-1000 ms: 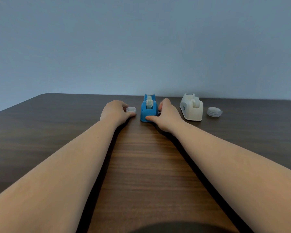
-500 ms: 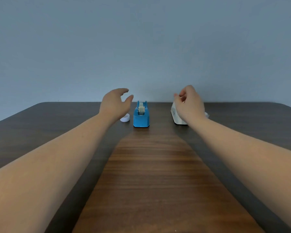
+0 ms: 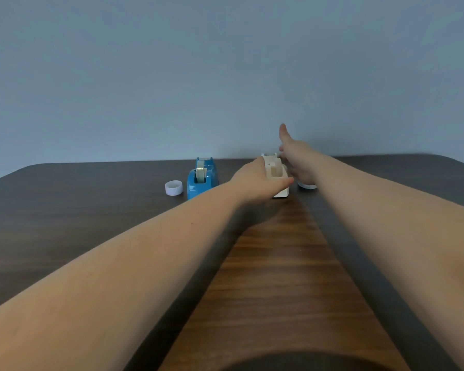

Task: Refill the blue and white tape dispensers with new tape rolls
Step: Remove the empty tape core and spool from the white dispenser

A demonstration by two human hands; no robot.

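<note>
Open left hand and right hand flank white dispenser, hiding tape roll

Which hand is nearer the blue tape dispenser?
Left. The left hand is at the white dispenser, just right of the blue tape dispenser; the right hand is beyond the white one.

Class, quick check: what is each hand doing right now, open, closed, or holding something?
Left hand: against the near left side of the white dispenser; whether its grip has closed cannot be told.
Right hand: open, thumb raised, holding nothing, beside the dispenser.
</note>
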